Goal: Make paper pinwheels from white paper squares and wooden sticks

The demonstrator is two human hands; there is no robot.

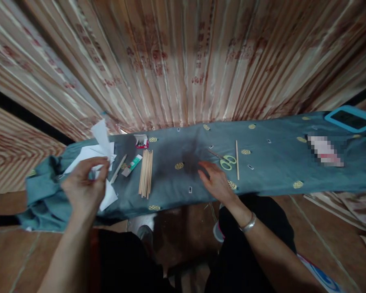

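My left hand (87,181) pinches a white piece of paper (100,135), which stands up above its fingertips. Beneath that hand, more white paper pieces (87,152) lie in a loose pile. My right hand (215,179) hovers or rests over the cloth with its fingers apart and holds nothing. Just beyond it are green-handled scissors (227,162) with their blades toward the left. A single wooden stick (237,160) lies beside the scissors. Several similar wooden sticks (145,175) are bundled side by side between my hands.
A teal cloth (277,175) with yellow pineapple prints covers the narrow table. Left of centre lie a small red and white box (142,141), a green and white packet (132,165) and a thin grey tool (118,169). A blue-framed device (352,118) sits far right. Curtains (183,61) hang behind.
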